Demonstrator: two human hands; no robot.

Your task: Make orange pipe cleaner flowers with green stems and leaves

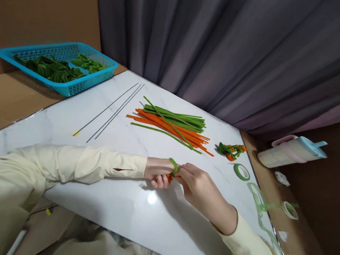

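A blue basket is sitting far left on brown cardboard, and green loops are lying in it. On the white table, three thin wires are lying side by side to the right of the basket. Further right, green stems are crossing over orange stems in a loose pile. A small green and orange bundle is resting just right of the pile, and a green tape roll is lying near it. A pale cup is lying on its side far right. A grey curtain is hanging behind.
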